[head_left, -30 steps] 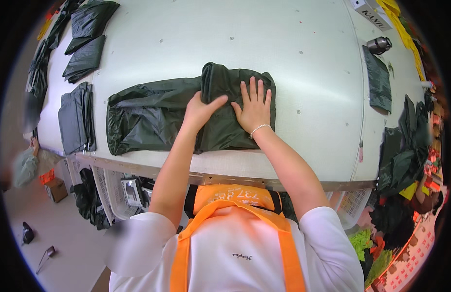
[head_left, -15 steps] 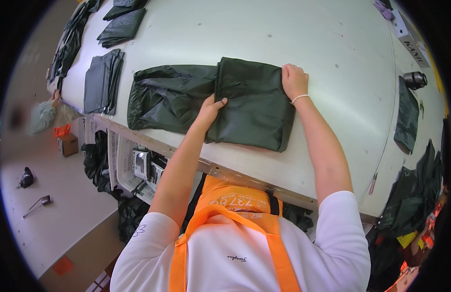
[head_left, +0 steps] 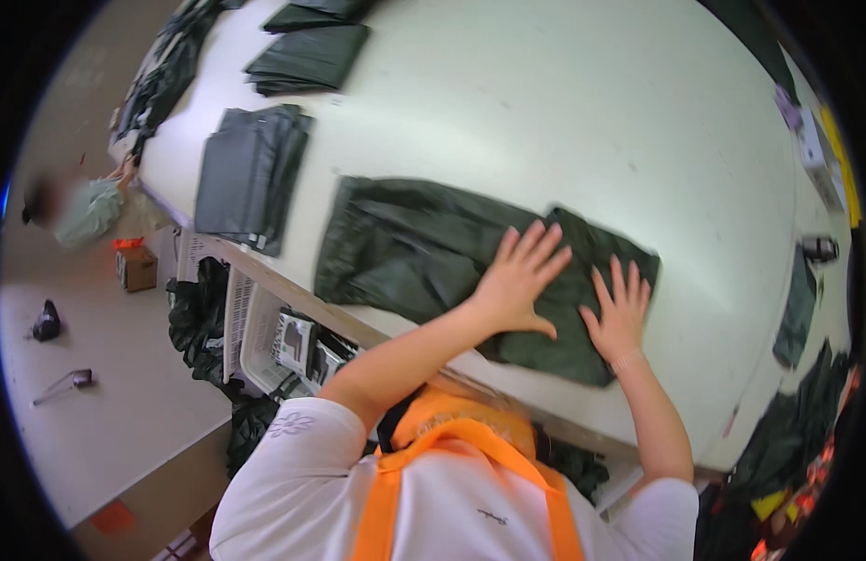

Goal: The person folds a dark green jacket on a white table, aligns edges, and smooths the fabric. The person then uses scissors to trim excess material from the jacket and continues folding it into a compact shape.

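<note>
A dark green garment (head_left: pixel 424 248) lies spread on the white table (head_left: pixel 564 122), its right part folded over into a thicker block. My left hand (head_left: pixel 522 280) lies flat on that folded part, fingers spread. Just to its right, my right hand (head_left: pixel 620 313) presses flat on the same fold near its right edge. Neither hand grips the cloth.
A folded dark stack (head_left: pixel 246 178) sits at the table's left edge, with more folded pieces (head_left: pixel 307 56) farther back. Dark cloth (head_left: pixel 798 309) lies at the right end. White baskets (head_left: pixel 265 327) with dark fabric stand under the table. A person (head_left: pixel 78 210) is at far left.
My right hand left the fold's far corner and now lies flat beside my left hand. My left hand moved from the fold's near edge onto its top. The view has tilted.
</note>
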Demonstrator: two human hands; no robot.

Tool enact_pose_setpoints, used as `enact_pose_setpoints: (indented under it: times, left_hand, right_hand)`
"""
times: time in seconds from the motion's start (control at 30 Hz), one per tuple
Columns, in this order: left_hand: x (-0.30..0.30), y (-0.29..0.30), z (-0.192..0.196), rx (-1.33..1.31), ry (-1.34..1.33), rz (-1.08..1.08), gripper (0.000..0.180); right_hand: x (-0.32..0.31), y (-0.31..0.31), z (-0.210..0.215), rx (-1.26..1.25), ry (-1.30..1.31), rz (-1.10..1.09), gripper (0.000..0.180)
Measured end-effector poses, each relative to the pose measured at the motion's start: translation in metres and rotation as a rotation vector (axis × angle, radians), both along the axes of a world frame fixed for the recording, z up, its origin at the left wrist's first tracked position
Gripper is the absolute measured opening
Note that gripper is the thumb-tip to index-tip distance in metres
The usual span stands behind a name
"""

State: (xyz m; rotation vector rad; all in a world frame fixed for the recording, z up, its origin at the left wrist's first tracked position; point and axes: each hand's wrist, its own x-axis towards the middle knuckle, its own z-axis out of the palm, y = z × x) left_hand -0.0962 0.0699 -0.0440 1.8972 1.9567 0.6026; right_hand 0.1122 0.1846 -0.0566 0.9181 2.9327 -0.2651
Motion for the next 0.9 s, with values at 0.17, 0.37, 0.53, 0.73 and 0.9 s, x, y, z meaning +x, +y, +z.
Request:
enact_pose_setpoints:
  times: [0.17, 0.37, 0.53, 0.73, 0.9]
  left_hand:
    - [-0.039, -0.016, -0.042, -0.028, -0.238, -0.118, 0.129]
    - [-0.050, -0.030, -0.049, -0.039, -0.360, -0.106, 0.116]
    - [-0.020, -0.033, -0.099, -0.011, -1.005, -0.017, 0.096]
    - [-0.018, -0.032, -0.100, 0.042, -1.064, 0.043, 0.088]
    - [-0.018, -0.033, -0.099, 0.135, -0.906, 0.016, 0.088]
  right_hand:
    - [-0.110, 0.013, 0.065, -0.298, -0.560, 0.043, 0.032]
    - [-0.426, 0.035, 0.005, -1.126, 0.379, -0.215, 0.034]
    - [-0.630, 0.024, -0.048, -1.262, 0.488, -0.801, 0.041]
    - [-0.655, 0.029, -0.038, -1.389, 0.404, -0.688, 0.028]
    - [-0.527, 0.018, -0.020, -2.001, 0.928, -0.895, 0.027]
